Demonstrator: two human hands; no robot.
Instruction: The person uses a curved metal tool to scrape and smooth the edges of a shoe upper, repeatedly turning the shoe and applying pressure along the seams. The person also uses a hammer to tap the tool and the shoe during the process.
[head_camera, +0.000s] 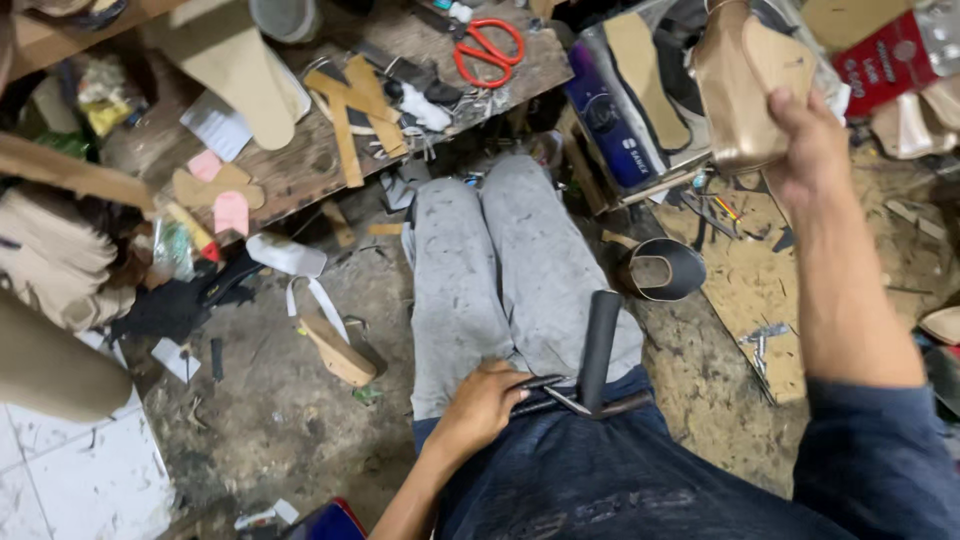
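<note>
My right hand (810, 140) is raised at the upper right and grips a shiny beige shoe upper (735, 85) on its last. My left hand (485, 405) rests on my lap, fingers closed on dark metal pincers (560, 398) that lie across my thighs. A black cylindrical handle (598, 345) of a tool stands up beside the pincers. My grey-trousered legs (500, 270) stretch forward across a dirty floor.
A low wooden bench (330, 150) at the upper left carries insole cutouts, leather strips and red scissors (488, 48). A wedge sole (338, 352) lies on the floor at left. A curled dark strip (662, 270) and a scrap-covered board (760, 280) sit at right.
</note>
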